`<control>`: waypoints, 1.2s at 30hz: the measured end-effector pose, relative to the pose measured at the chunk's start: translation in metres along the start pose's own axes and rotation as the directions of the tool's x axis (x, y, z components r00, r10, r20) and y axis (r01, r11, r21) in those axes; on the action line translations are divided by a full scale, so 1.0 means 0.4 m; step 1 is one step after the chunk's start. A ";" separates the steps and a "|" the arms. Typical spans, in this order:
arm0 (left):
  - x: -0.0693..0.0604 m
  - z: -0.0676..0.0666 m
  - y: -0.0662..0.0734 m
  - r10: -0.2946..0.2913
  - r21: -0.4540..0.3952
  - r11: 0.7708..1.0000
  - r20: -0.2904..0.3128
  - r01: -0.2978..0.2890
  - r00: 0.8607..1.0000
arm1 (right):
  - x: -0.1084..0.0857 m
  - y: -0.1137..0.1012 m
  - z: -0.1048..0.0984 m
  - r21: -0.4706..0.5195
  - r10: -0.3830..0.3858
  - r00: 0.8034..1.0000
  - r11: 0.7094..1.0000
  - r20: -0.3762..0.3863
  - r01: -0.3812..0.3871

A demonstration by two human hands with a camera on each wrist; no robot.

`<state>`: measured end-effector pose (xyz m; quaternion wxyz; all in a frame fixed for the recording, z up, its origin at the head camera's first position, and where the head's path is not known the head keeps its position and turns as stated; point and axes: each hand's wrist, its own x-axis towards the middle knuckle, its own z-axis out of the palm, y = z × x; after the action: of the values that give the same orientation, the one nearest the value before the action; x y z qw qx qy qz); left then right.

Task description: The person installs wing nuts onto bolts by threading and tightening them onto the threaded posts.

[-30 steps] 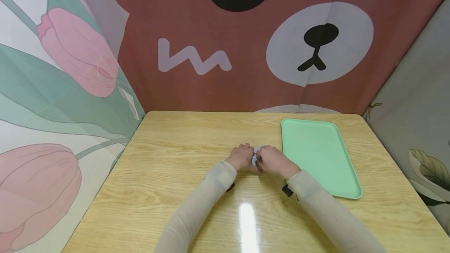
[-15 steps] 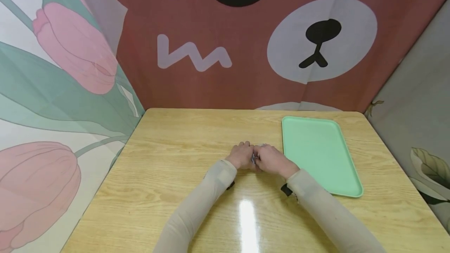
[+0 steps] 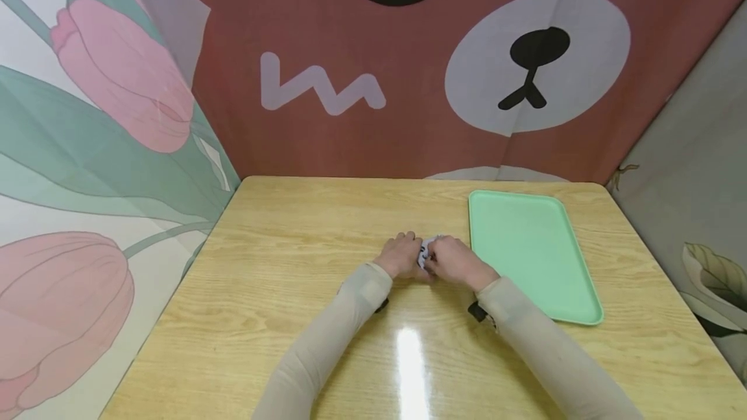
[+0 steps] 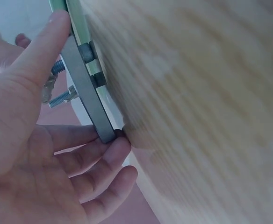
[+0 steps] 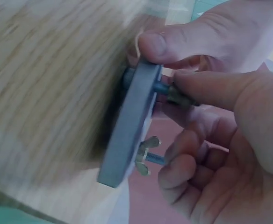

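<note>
A flat grey plate is held just above the wooden table, with bolts through it and their heads on the table side. My left hand grips the plate by its edges, thumb at one end and fingertips at the other in the left wrist view. My right hand pinches a wing nut on one bolt between thumb and finger. A second wing nut sits on the other threaded bolt, close to the plate. In the head view my hands hide much of the plate.
A light green tray lies on the table to the right of my hands. Behind the table hangs a red cloth with a printed bear face. Flowered cloths hang at both sides.
My right hand turned over the plate half a second ago, covering more of it, then turned back, so more shows now. The left hand keeps its grip. The head view has tilted slightly.
</note>
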<state>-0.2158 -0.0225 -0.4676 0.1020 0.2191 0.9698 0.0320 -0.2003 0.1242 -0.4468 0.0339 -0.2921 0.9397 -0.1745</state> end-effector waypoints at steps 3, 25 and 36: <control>0.002 0.000 -0.001 -0.005 0.002 1.000 0.002 0.005 1.000 | 0.003 0.001 0.004 0.001 0.039 0.999 0.999 -0.007 -0.039; 0.007 -0.007 0.000 -0.005 0.011 1.000 0.035 0.005 0.999 | 0.010 0.012 0.003 0.053 -0.035 0.999 0.998 0.000 0.035; 0.003 -0.010 0.004 -0.009 -0.002 1.000 0.044 0.009 0.999 | 0.004 0.007 0.009 0.094 -0.036 0.999 0.995 0.037 0.032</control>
<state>-0.2170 -0.0206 -0.4636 0.1236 0.2155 0.9683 0.0279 -0.2025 0.1243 -0.4510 0.0626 -0.3095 0.9247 -0.2128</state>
